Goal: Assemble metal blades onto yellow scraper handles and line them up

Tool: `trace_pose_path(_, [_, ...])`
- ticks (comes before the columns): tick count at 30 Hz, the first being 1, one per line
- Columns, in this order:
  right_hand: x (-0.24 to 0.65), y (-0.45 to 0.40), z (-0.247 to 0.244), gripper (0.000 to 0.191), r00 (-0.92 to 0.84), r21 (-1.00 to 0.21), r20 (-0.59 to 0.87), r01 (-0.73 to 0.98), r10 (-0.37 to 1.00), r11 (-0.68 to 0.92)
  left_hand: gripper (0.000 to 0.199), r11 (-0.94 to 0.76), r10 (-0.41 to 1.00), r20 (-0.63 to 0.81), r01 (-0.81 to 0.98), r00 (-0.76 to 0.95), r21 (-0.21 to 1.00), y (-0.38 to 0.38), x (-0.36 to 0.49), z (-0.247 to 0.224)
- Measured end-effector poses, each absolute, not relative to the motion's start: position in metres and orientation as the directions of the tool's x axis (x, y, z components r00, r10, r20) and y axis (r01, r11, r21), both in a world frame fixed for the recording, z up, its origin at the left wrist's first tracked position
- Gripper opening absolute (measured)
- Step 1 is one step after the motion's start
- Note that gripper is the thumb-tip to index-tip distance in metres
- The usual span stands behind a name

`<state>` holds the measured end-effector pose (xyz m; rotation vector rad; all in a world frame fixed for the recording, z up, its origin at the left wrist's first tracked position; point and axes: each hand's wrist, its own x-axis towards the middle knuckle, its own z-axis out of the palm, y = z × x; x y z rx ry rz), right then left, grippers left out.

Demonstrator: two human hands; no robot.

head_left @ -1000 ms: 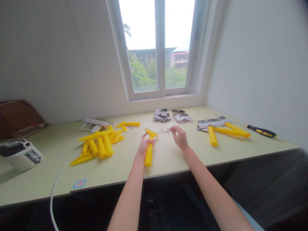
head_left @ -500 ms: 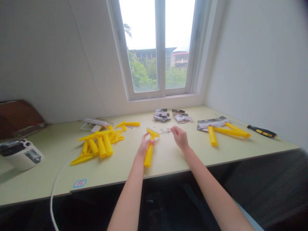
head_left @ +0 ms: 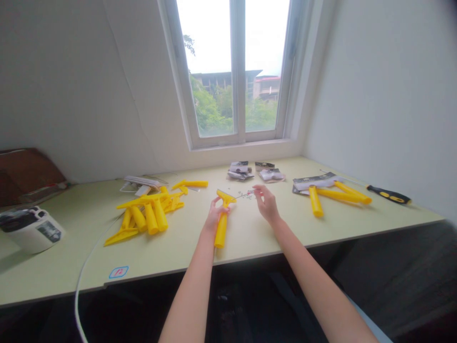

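In the head view, my left hand (head_left: 216, 212) is closed round the neck of a yellow scraper (head_left: 222, 231). Its wide head points away from me and its thick round handle towards the table's front edge. My right hand (head_left: 266, 202) pinches the far end of a slim screwdriver-like tool (head_left: 243, 195), with its fingers a little stretched. The thin shaft reaches left to the right side of the scraper's head; its exact tip is too small to make out. Small metal screws (head_left: 247, 194) lie scattered just behind and under the shaft.
Left of my hands is a pile of yellow scraper parts (head_left: 152, 216). Packets (head_left: 240, 170) lie near the window. More yellow scrapers (head_left: 342, 193) and a black-yellow screwdriver (head_left: 388, 195) are on the right. A white container (head_left: 31, 229) and a white cable (head_left: 89, 259) are at the left.
The fingers of my right hand have loosened and stretched out along the end of the tool, and its end sits slightly higher. My left hand and the scraper have hardly moved.
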<state>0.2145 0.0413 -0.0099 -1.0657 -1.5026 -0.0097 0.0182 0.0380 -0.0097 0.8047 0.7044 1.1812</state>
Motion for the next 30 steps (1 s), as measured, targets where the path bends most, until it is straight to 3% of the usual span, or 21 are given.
trace_pose_path(8, [0.2166,0.042,-0.0105,0.016,0.154,-0.543,0.804,0.586,0.575,0.602,0.065,0.196,0.968,-0.078,-0.524,0.239,0.829,0.0394,0.0181,-0.0089])
trace_pose_path(15, [0.216,0.0398,-0.0098,0.017,0.15,-0.534,0.811,0.585,0.565,0.611,0.017,0.258,0.944,-0.116,-0.475,0.308,0.841,0.0452,0.0185,-0.0133])
trace_pose_path(21, [0.2142,0.0382,-0.0088,0.017,0.125,-0.514,0.815,0.604,0.565,0.608,0.023,0.188,0.95,-0.037,-0.472,0.311,0.862,0.0456,0.0168,-0.0156])
trace_pose_path(30, [0.2127,0.0364,-0.0074,0.017,0.116,-0.492,0.828,0.618,0.549,0.613,0.024,0.177,0.954,-0.028,-0.485,0.298,0.857,0.0429,0.0186,-0.0137])
